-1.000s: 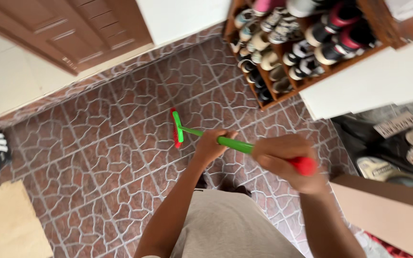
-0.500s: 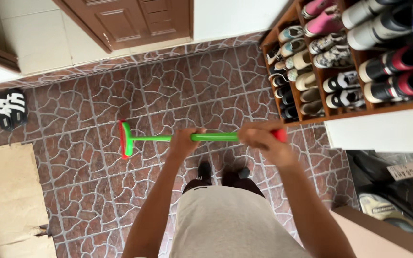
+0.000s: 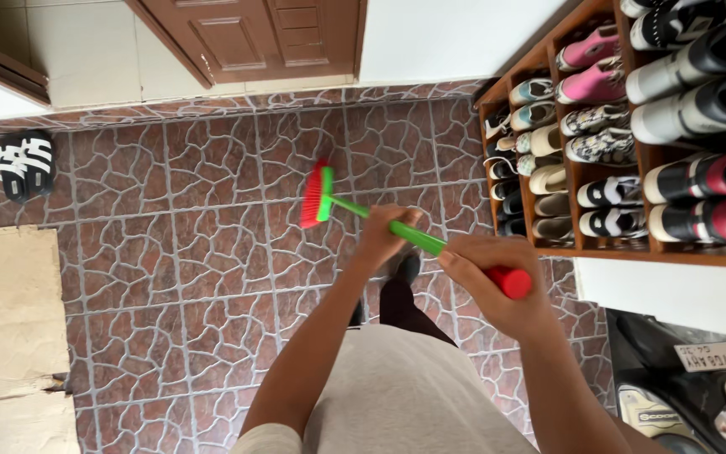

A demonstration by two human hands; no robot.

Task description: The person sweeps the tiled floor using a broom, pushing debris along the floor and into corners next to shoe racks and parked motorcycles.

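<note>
A broom with a green handle (image 3: 363,210), red bristles (image 3: 314,195) and a red end cap (image 3: 514,282) slants over the brown patterned floor tiles (image 3: 170,252). My left hand (image 3: 384,237) grips the handle at its middle. My right hand (image 3: 493,282) wraps the handle's top, just below the red cap. The bristle head rests on the tiles ahead of my feet, a little to the left. My dark shoes show beneath the handle.
A wooden shoe rack (image 3: 632,126) filled with several pairs stands at the right. Black-and-white sandals (image 3: 23,164) lie at the far left. Flat cardboard (image 3: 6,328) covers the lower left floor. A wooden door (image 3: 262,38) is ahead; a scooter (image 3: 691,387) sits lower right.
The broom head has swung from the left toward the middle and further from me. The view has shifted, bringing more of the shoe rack and door into sight.
</note>
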